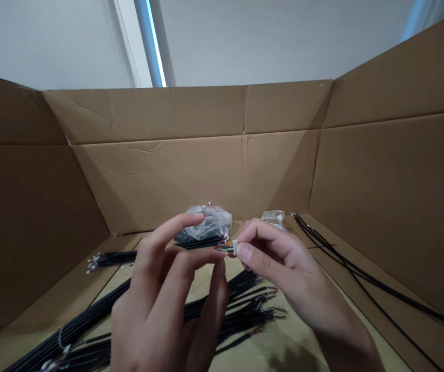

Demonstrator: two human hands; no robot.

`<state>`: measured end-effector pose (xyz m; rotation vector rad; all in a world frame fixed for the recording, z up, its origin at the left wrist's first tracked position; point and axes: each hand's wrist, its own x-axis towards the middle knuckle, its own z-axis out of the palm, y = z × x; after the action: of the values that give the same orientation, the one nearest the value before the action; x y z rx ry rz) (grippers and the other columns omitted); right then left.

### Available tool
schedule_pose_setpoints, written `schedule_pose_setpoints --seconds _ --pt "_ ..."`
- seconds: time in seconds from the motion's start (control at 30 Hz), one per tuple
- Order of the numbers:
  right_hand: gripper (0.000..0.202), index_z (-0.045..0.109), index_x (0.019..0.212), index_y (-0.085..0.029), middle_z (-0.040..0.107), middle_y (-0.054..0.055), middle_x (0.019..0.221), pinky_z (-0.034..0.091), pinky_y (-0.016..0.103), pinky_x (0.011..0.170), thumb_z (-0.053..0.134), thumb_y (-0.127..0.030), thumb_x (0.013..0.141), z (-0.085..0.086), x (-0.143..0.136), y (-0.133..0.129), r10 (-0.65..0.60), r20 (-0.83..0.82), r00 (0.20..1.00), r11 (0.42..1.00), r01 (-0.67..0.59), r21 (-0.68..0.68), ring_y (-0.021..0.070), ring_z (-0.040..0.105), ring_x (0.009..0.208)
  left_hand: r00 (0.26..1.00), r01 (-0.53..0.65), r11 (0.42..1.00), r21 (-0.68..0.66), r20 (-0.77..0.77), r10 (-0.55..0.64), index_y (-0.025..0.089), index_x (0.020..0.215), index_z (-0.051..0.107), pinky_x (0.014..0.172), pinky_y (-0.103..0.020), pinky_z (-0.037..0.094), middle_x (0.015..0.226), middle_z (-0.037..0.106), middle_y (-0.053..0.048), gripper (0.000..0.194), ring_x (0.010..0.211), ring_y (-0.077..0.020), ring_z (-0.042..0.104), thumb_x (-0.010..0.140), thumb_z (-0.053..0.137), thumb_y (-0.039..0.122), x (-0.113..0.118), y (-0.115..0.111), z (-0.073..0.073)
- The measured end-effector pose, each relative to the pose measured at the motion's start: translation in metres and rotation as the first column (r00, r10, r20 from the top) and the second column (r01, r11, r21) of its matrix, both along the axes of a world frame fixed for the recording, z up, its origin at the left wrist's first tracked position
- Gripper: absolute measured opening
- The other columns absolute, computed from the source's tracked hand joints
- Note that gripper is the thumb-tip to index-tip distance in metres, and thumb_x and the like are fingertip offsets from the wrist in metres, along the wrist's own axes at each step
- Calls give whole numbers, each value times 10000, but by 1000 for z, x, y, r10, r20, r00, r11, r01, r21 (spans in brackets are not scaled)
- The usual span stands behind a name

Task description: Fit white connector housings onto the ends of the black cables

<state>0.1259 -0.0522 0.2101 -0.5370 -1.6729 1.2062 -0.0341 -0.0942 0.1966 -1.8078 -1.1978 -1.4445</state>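
Observation:
A small white connector (235,247) is pinched between the thumb and index finger of my right hand (284,258). Thin coloured wires (225,249) run leftward out of it to the fingertips of my left hand (168,289). That hand is closed on the wires with its thumb and a bent finger, while its index finger is raised apart. The rest of this cable is hidden behind the left hand. Below the hands lies a bundle of black cables (241,315) with bare coloured wire ends pointing right.
Cardboard walls (191,170) rise at the back and both sides. Clear plastic bags (216,219) sit against the back wall. More black cables with white connectors (115,257) lie at left, beside a tied bundle (78,320). Long loose cables (369,276) stretch along the right side.

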Motion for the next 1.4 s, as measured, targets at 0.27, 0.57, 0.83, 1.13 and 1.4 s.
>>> schedule_pose_setpoints --seconds 0.27,0.57,0.83,1.13,1.4 --pt "202 595 835 -222 508 -32 797 364 250 698 596 -389 949 1 0 -1 2 0 1000 1000 -2 -4 120 457 762 1000 11 1000 -16 5 -11 289 916 670 552 -294 592 1263 600 -31 131 651 -136 676 893 552 235 0 -1 0" --pt "198 600 863 -233 503 -36 794 367 247 654 565 -399 966 -1 3 -1 -49 65 997 997 45 60 113 460 744 1000 6 1000 -14 -15 -6 276 908 685 499 -280 570 1260 603 -38 107 594 -118 658 894 579 271 -1 -1 3" --pt "223 600 837 -224 505 -32 765 367 238 604 572 -409 958 1 6 -1 -52 99 994 996 43 84 109 457 711 999 -24 1000 11 -23 24 279 894 698 577 -317 612 1232 622 -46 160 670 -165 701 912 542 249 -2 -2 2" --pt "245 592 813 -217 514 -22 770 376 235 590 578 -419 950 2 5 -2 -55 107 993 994 44 98 117 458 714 999 -20 999 -46 -40 18 294 895 703 619 -311 633 1217 638 -32 191 756 -189 723 905 541 194 -2 -6 9" --pt "241 591 815 -218 512 -24 769 375 239 604 578 -417 952 1 5 -1 -39 103 994 995 29 94 118 459 721 999 -20 999 -39 -36 19 308 923 706 598 -307 627 1222 635 -30 186 760 -192 722 907 547 211 -5 -10 8"
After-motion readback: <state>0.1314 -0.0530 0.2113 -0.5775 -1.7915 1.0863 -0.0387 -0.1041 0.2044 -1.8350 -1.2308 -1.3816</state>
